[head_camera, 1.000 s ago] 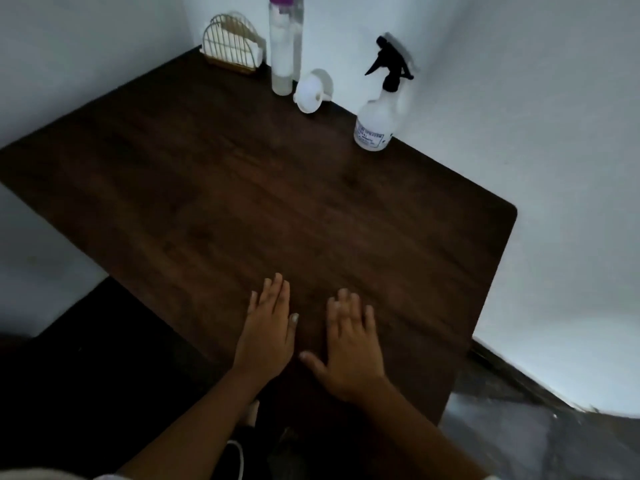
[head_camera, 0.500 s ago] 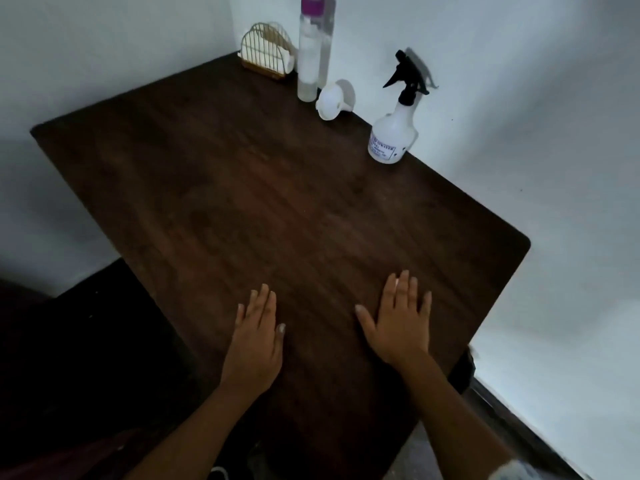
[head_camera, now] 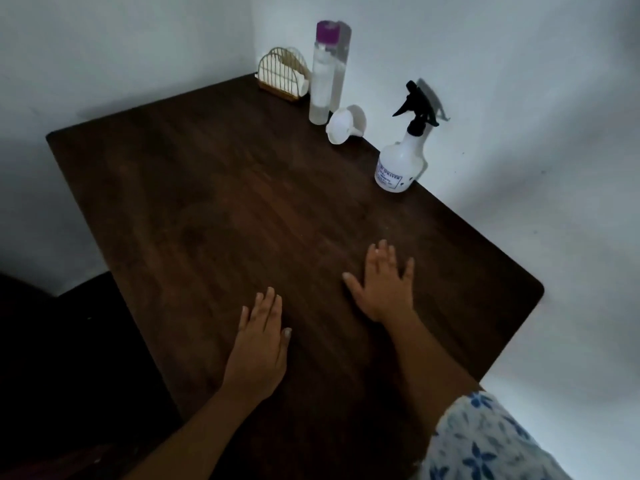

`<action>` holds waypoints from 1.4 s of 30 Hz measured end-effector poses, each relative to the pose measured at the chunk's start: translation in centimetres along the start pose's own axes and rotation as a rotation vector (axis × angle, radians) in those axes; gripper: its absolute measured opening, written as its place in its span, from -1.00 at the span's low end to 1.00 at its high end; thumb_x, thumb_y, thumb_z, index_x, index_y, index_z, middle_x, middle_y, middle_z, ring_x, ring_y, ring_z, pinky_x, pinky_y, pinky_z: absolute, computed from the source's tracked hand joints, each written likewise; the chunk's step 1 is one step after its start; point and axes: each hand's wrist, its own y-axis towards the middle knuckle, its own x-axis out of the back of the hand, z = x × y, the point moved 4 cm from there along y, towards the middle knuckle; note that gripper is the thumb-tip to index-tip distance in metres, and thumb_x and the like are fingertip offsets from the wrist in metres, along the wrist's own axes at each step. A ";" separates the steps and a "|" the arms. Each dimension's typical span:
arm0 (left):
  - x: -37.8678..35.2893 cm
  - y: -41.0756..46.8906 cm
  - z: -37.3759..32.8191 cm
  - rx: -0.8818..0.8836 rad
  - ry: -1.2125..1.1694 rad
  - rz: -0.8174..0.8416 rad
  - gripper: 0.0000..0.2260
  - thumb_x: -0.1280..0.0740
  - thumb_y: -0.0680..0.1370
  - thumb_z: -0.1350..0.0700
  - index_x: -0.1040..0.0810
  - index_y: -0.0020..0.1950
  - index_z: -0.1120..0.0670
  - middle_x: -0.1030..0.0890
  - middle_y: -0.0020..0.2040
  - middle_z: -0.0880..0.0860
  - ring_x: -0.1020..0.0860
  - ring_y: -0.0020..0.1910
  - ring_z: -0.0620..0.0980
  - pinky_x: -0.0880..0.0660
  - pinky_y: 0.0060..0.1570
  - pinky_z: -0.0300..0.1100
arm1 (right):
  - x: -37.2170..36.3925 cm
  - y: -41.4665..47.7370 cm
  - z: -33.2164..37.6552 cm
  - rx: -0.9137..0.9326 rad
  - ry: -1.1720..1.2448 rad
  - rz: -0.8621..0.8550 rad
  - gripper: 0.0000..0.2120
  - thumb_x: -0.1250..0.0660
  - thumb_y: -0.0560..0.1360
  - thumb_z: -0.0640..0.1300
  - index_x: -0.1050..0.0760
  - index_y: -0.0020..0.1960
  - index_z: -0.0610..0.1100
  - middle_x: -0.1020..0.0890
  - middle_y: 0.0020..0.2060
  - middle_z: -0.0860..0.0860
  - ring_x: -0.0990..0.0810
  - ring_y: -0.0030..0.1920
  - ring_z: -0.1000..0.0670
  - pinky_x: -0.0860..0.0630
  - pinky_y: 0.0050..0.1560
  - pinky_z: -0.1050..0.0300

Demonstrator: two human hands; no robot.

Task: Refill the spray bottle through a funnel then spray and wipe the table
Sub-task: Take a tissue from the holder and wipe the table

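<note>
Fingers (head_camera: 381, 259) straight on table (head_camera: 225, 202); spray bottle (head_camera: 398, 164) upright, nozzle (head_camera: 414, 98) facing left.

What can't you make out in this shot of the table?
Head view only:
- Spray bottle label print: too small and blurred to read.
- Its liquid level: not discernible through the white body.
- Wire holder contents: dim, screened by its wires.
- Near edge of the table: dark, partly under the patterned sleeve.

Dark brown table (head_camera: 242, 202), white spray bottle (head_camera: 398, 164) with black trigger, purple-capped bottle (head_camera: 323, 71), blue-flowered sleeve (head_camera: 485, 441)
</note>
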 end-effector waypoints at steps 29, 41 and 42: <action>-1.1 3.7 -3.2 -0.066 -0.025 0.004 -0.32 0.24 0.52 -0.24 -0.10 0.47 0.18 -0.06 0.49 0.03 0.04 0.47 -0.06 0.17 0.43 -0.17 | -2.7 -9.2 5.0 0.089 0.105 -0.120 -0.14 -0.02 0.41 0.36 -0.25 0.42 -0.29 -0.28 0.41 -0.27 -0.21 0.44 -0.26 0.04 0.37 -0.24; -0.8 1.3 -4.6 -0.089 -0.053 0.089 -0.34 0.26 0.46 -0.21 0.02 0.49 0.09 0.11 0.48 -0.09 0.19 0.46 -0.15 0.25 0.42 -0.19 | -0.3 -5.6 -6.8 -0.306 0.109 -0.108 -0.14 0.22 0.45 0.41 0.15 0.52 -0.19 0.09 0.52 -0.18 0.16 0.52 -0.14 0.34 0.41 -0.25; -0.9 1.0 -4.7 -0.091 -0.058 0.094 -0.33 0.25 0.46 -0.21 0.00 0.49 0.11 0.09 0.48 -0.08 0.18 0.46 -0.14 0.24 0.42 -0.18 | -0.9 -7.4 -5.9 -0.303 0.131 -0.124 -0.12 0.24 0.44 0.42 0.15 0.52 -0.20 0.10 0.52 -0.19 0.17 0.51 -0.15 0.35 0.41 -0.23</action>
